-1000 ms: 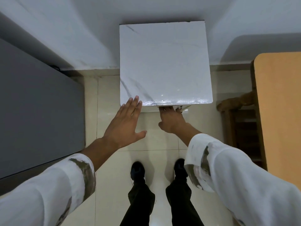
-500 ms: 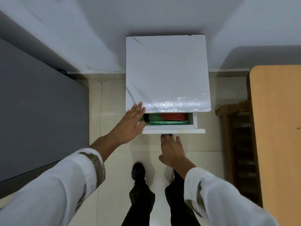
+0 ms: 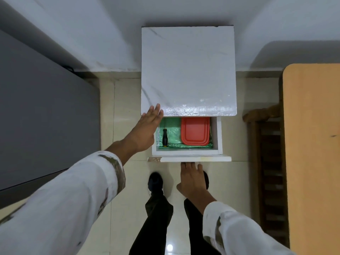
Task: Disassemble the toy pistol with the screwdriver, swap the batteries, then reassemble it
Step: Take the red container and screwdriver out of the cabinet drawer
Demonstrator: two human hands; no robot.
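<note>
A small white cabinet [image 3: 187, 70] is seen from above, set against the wall, and its drawer [image 3: 189, 159] stands open toward the person. The drawer is lined with green plastic [image 3: 173, 133]. On that lining, at the left side, a screwdriver [image 3: 165, 138] with a black handle is laid lengthwise, tip pointing to the back. Just beside it, on the right, a red lidded box [image 3: 195, 131] is placed flat – its contents are hidden by the lid.

The left hand [image 3: 147, 129] is stretched out with straight fingers, the fingertips laid on the front left corner of the cabinet top and the palm held over the drawer's left edge; nothing is gripped. The right hand [image 3: 191, 178] is held well apart from it, below the drawer's front panel, with fingertips meeting the panel's edge – whether they are hooked under it cannot be told.

Both arms are covered by white sleeves [image 3: 82, 199]. Dark shoes [image 3: 155, 182] are seen on the pale tiled floor [image 3: 125, 208]. A wooden table [image 3: 312, 144] is seen at the right, and a grey surface [image 3: 46, 107] at the left.
</note>
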